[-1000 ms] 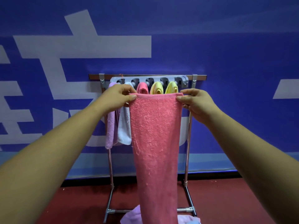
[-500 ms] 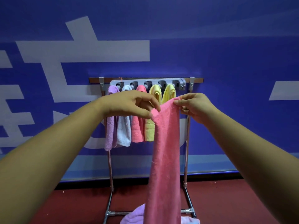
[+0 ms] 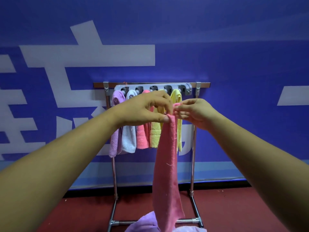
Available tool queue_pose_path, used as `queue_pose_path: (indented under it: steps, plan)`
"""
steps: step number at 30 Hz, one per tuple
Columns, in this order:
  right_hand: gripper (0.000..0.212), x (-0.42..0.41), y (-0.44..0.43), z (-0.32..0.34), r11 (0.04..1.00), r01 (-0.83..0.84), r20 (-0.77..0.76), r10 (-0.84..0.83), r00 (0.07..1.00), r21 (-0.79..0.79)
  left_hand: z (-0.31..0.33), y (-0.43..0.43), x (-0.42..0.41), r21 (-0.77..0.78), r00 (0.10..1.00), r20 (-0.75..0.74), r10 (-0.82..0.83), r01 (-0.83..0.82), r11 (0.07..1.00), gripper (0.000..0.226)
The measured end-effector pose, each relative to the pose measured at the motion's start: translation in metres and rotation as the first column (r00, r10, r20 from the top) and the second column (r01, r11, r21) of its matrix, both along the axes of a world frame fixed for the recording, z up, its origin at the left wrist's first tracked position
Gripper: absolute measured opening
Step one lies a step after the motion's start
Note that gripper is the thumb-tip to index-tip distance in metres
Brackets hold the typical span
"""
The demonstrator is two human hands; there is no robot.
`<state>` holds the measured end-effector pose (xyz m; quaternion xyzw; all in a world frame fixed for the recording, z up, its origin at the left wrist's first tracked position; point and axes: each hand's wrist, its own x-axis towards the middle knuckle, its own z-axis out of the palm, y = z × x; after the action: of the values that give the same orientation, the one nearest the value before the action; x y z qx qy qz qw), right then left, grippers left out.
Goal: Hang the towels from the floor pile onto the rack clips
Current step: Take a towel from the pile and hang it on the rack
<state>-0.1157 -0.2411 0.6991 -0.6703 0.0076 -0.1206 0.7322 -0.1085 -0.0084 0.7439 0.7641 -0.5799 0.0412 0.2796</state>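
Since the earlier frame the top edge of the pink towel has been gathered narrow. The left hand and right hand both pinch it, in front of the rack. Five towels already hang from the clip strip. This one is not yet hung, and the floor pile remains.

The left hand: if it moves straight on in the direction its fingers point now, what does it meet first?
Probably the right hand: the left hand points right across the pinched pink towel, almost fingertip to fingertip. Depth is unclear, though.
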Motion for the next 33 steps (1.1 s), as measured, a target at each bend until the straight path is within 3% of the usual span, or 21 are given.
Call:
queue_pose_path:
  steps: [4,7,10,14,19,24,27,30,33]
  plan:
    - [0.008,-0.008,0.016,0.004,0.997,-0.073,0.031,0.072,0.997,0.008,0.0,-0.005,-0.011,0.031,0.995,-0.098,-0.018,0.021,0.999,0.004]
    - [0.008,-0.015,0.024,0.009,0.995,-0.086,0.03,0.088,0.996,-0.051,-0.001,-0.006,-0.004,0.053,0.989,0.052,0.136,-0.139,0.989,0.009]
    - [0.005,-0.019,0.032,0.011,0.991,-0.12,0.03,0.122,0.992,-0.051,-0.006,-0.003,0.008,-0.034,0.95,0.108,0.293,-0.291,0.956,0.008]
    - [0.011,-0.021,0.042,0.012,0.984,-0.18,0.044,0.181,0.983,-0.011,-0.01,0.0,0.017,-0.165,0.914,0.05,0.403,-0.391,0.906,0.012]
    - [0.023,-0.019,0.05,0.01,0.964,-0.259,0.099,0.252,0.963,0.067,-0.011,0.006,0.022,-0.221,0.898,-0.021,0.44,-0.434,0.874,0.01]
    - [0.018,-0.02,0.055,0.007,0.967,-0.239,0.17,0.251,0.953,-0.087,-0.013,0.011,0.024,-0.232,0.897,-0.096,0.432,-0.442,0.866,0.011]
    - [0.015,-0.017,0.057,0.003,0.973,-0.142,0.191,0.176,0.966,-0.181,-0.012,0.013,0.021,-0.173,0.899,-0.087,0.43,-0.438,0.882,0.018]
    - [0.013,-0.015,0.053,0.0,0.969,-0.088,0.189,0.133,0.973,-0.23,-0.013,0.02,0.02,0.025,0.907,-0.043,0.419,-0.418,0.908,0.022]
    - [0.01,-0.014,0.045,-0.005,0.957,-0.017,0.17,0.069,0.983,-0.291,-0.015,0.03,0.026,0.111,0.909,-0.145,0.392,-0.378,0.919,0.026]
